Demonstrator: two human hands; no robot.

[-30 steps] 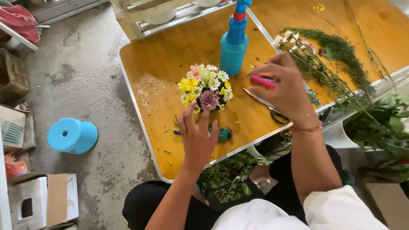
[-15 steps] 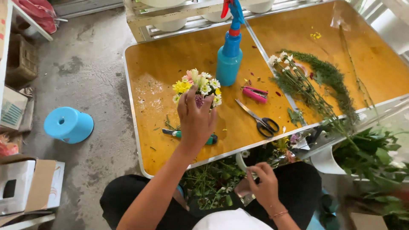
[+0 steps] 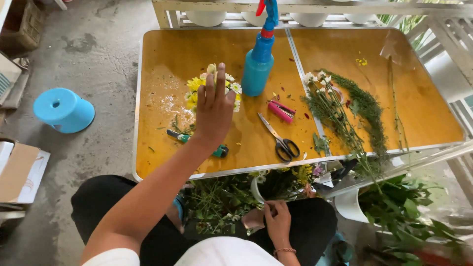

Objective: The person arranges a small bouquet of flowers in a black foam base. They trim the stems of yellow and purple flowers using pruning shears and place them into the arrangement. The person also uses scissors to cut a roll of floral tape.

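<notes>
On the wooden table (image 3: 197, 54), just left of the blue spray bottle (image 3: 258, 69), we see our left hand (image 3: 213, 111) spread flat with fingers straight over a small bunch of yellow and white flowers (image 3: 197, 87), covering most of it; whether it touches them we cannot tell. Right of the bottle lie a pink stapler (image 3: 281, 111), scissors (image 3: 278, 139) and loose green stems (image 3: 345, 111). Below the table's near edge, our right hand (image 3: 277, 222) pinches a thin stem among the greenery on our lap.
</notes>
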